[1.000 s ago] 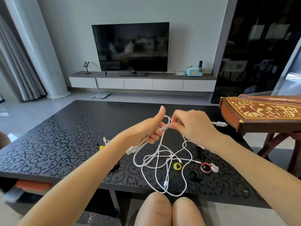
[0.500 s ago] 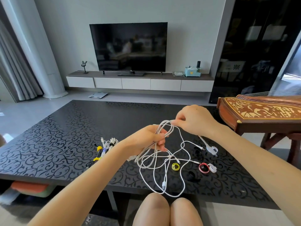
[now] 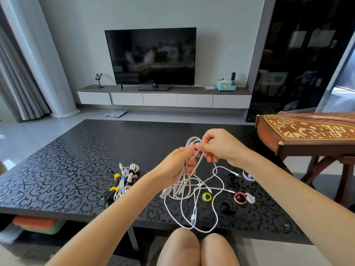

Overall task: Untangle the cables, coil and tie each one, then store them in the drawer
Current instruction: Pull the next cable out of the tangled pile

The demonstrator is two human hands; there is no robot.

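Clamped in your left hand (image 3: 177, 166) is a bundle of white cable (image 3: 189, 169), several glossy round strands gathered in the fist, with the top of the loop arching above the knuckles. Your right hand (image 3: 221, 147) pinches that arch between thumb and forefinger, the other fingers curled loosely beneath; the 2 hands touch at the loop.

Below the left fist the strands hang down as long narrow loops to the table (image 3: 57, 169), where the rest of the white cable sprawls in open, crossing curves just ahead of your knees. A flat metal USB plug (image 3: 165, 193) sticks out under the left wrist.

Table surface: glossy black with a raised scroll pattern, reflective.

Left of your forearm lie the finished coils (image 3: 123, 182), black and white bundles side by side, each cinched with a yellow, blue or black strap.

Loose ties rest right of the tangle:
- 1 yellow ring (image 3: 206, 196), rolled.
- 1 red ring (image 3: 240, 198) touching a white strap (image 3: 249, 198).
- 1 black strap (image 3: 227, 208), hard to make out against the dark top.
- 1 more white strap (image 3: 247, 176) by your right forearm.

A carved wooden zither (image 3: 307, 135) with pale inlay stands on a stand beside the table's right edge.
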